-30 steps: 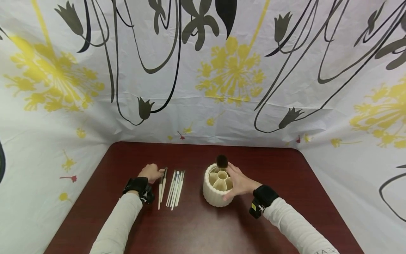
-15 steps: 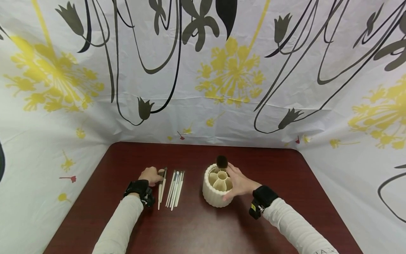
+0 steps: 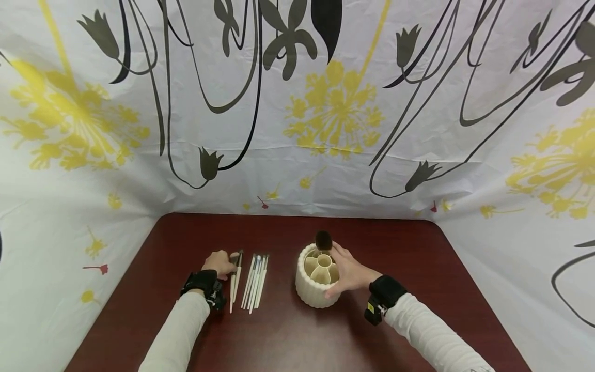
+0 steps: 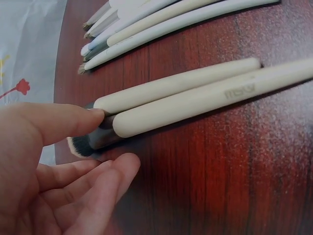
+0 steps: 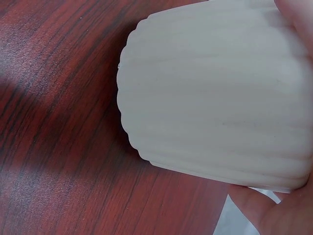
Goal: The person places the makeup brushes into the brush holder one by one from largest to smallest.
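My left hand (image 3: 219, 264) is at the far ends of two makeup brushes lying side by side. In the left wrist view, one digit touches the dark ferrule of the nearer makeup brush (image 4: 195, 101), beside the second makeup brush (image 4: 176, 84). The other fingers are loosely bent just below the bristle end, with a slight gap at the fingertips. My right hand (image 3: 351, 271) grips the right side of a cream ribbed brush holder (image 3: 312, 285), its thumb in front. A dark-bristled makeup brush (image 3: 323, 240) stands upright at the holder's back; other compartments show bare inside.
Several thin pale brushes (image 3: 254, 284) lie in a row between the left hand and the holder. Everything rests on a dark red wood-grain table (image 3: 288, 341). A white patterned curtain (image 3: 279, 129) hangs behind the table and along both sides.
The head view has tilted slightly upward, so the table sits lower in it. My left hand has shifted a little toward me along the brushes; the right hand keeps its grip on the holder.
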A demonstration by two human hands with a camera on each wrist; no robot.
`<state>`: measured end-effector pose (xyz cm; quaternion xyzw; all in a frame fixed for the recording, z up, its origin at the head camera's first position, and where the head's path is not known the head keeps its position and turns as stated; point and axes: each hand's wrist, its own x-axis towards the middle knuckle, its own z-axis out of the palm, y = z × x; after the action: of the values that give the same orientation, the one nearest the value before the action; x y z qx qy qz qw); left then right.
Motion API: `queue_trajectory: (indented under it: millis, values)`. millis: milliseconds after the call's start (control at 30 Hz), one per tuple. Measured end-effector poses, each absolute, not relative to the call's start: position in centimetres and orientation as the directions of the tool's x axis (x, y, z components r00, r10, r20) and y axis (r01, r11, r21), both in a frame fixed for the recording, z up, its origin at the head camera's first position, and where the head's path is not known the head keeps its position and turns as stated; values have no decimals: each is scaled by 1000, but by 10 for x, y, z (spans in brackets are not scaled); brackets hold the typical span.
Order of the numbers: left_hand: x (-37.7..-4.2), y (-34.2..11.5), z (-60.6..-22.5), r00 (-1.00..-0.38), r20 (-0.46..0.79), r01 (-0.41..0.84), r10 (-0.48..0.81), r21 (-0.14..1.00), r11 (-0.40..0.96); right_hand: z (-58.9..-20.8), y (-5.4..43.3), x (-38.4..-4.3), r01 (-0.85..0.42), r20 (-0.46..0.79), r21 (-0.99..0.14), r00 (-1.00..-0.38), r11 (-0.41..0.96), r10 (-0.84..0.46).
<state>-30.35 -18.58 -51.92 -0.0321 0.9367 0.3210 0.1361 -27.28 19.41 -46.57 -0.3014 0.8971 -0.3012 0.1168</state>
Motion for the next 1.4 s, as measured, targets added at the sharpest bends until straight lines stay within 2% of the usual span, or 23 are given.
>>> queue_trajectory:
  millis: [533, 767, 1100, 1400]
  values:
    - [-302, -192, -525, -959, -279, -143, 45, 617, 774, -469, 192, -271, -495, 1, -596, -788, 632, -616]
    - [-299, -194, -527, -952, -307, -195, -1, 604, 773, -471, 189, -271, -500, 1, -604, -778, 620, -628]
    - [-301, -191, -526, -961, -275, -171, 10, 624, 763, -474, 191, -274, -476, -24, -593, -796, 650, -605]
    - [-307, -182, -509, -970, -238, -116, 54, 641, 759, -470, 194, -275, -490, -13, -588, -790, 643, -613]
